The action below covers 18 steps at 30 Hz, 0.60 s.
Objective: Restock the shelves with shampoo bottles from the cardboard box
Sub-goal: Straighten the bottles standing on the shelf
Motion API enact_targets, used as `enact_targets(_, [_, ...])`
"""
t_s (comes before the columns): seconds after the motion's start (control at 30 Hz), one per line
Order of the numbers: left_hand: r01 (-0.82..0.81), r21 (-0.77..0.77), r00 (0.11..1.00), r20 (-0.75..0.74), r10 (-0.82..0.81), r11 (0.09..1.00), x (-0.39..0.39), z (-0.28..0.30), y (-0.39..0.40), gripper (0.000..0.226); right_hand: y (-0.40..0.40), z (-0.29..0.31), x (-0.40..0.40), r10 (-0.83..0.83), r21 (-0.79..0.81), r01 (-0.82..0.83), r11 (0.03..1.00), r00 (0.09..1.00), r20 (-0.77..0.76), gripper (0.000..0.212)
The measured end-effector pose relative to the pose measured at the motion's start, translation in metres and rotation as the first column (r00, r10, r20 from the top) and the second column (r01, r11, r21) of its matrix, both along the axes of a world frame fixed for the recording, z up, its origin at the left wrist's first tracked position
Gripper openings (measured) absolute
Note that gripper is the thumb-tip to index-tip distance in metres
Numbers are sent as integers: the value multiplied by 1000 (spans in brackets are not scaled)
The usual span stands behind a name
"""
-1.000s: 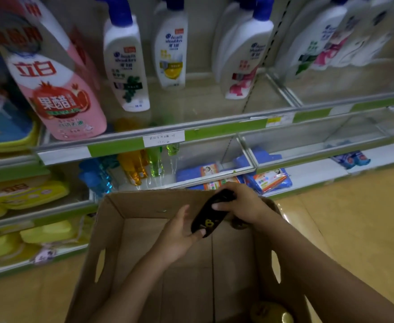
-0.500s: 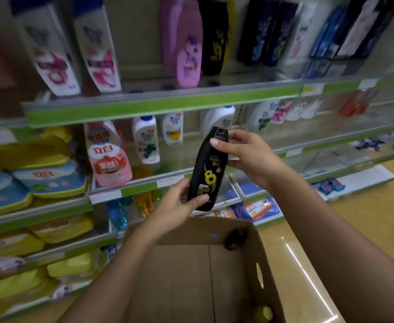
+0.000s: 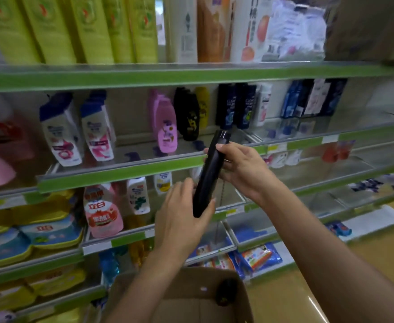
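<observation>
Hands, left hand (image 3: 182, 220) and right hand (image 3: 242, 166), grip black shampoo bottle (image 3: 209, 178).

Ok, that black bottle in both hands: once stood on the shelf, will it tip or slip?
The black bottle looks tall and narrow, so it probably tips easily if nudged. Its surface looks smooth and glossy, so likely a little slippery. It keeps its shape between the left hand and right hand, so probably rigid.

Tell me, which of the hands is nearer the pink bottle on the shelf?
Right. The right hand grips the black bottle near its cap, just lower right of the pink bottle; the left hand holds its base, farther below.
</observation>
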State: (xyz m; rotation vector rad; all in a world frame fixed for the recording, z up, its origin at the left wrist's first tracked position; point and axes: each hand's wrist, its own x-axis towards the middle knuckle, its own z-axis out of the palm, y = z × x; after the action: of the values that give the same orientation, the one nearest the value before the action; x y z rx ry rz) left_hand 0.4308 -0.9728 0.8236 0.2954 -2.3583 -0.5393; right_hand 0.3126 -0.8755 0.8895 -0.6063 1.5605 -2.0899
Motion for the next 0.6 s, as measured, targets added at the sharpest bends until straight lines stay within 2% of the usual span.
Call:
enact_targets(0.07, [-37, -30, 999, -30, 36, 999, -14, 6, 27, 31, 18, 5, -14, 18, -26, -19, 999, 1000, -12, 13])
enact_targets(0.1, [-26, 30, 999, -38, 27, 999, -19, 7, 37, 31, 27, 8, -20, 35, -29, -36, 999, 999, -34, 12])
enact_targets(0.17, [63, 301, 996, -79, -41, 951, -32, 12, 56, 27, 49, 13, -33, 67, -7, -68, 998, 994, -92, 13])
enact_targets(0.27, [223, 693, 975, -152, -164, 686, -45, 21, 75, 23, 75, 19, -51, 131, 25, -128, 991, 981, -143, 16])
enact_targets(0.33, [275, 806, 959, -189, -213, 523, -51, 23, 84, 22, 85, 24, -61, 165, 41, -161, 986, 975, -150, 19])
enact_targets(0.4, [278, 854, 955, -195, -225, 440, -55, 23, 89, 21, 88, 27, -67, 166, 59, -158, 986, 970, -177, 25])
enact_targets(0.5, [247, 873, 960, -161, -229, 420, -60, 21, 85, 25, 84, 28, -74, 168, 63, -158, 985, 962, -217, 26])
enact_targets(0.6, [221, 852, 962, -111, -249, 475, -68, 22, 71, 35, 74, 25, -80, 153, 45, -146, 988, 965, -213, 35])
